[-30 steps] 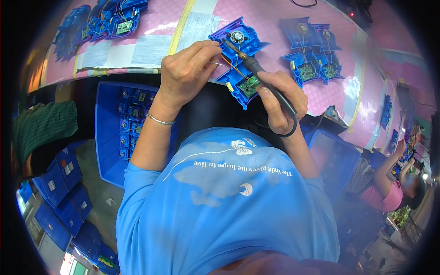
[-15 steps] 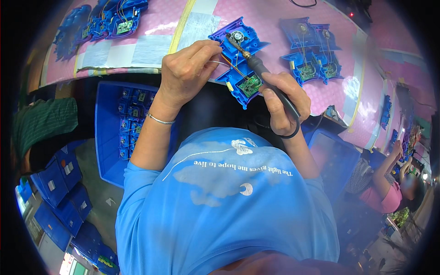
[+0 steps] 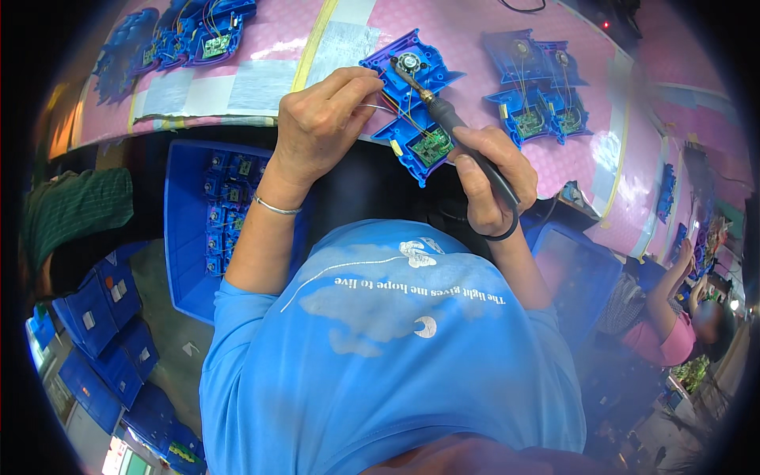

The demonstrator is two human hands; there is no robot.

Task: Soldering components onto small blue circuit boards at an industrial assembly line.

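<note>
A blue plastic housing in two halves (image 3: 431,83) lies at the table's near edge. Its upper half carries a small round speaker (image 3: 409,63); thin coloured wires run down to a green circuit board (image 3: 431,147) in the lower half. My right hand (image 3: 492,176) is closed round the dark handle of a soldering iron (image 3: 446,115), whose tip reaches in beside the speaker, at its left. Left of the housing, my left hand (image 3: 326,119) is pinched on a thin silvery wire (image 3: 370,105) that looks like solder. Its fingertips are close to the housing's left edge and a red wire.
More opened blue housings (image 3: 538,99) lie on the pink table cover (image 3: 443,24) at right, others (image 3: 194,36) at far left. A blue bin (image 3: 180,261) holding similar parts stands below left, near stacked blue crates (image 3: 91,317). Another person (image 3: 665,317) sits at far right.
My hands and the soldering iron stay almost in place. The coloured wires and the lower housing half have shifted very slightly. At far right the other person's hands have moved a little.
</note>
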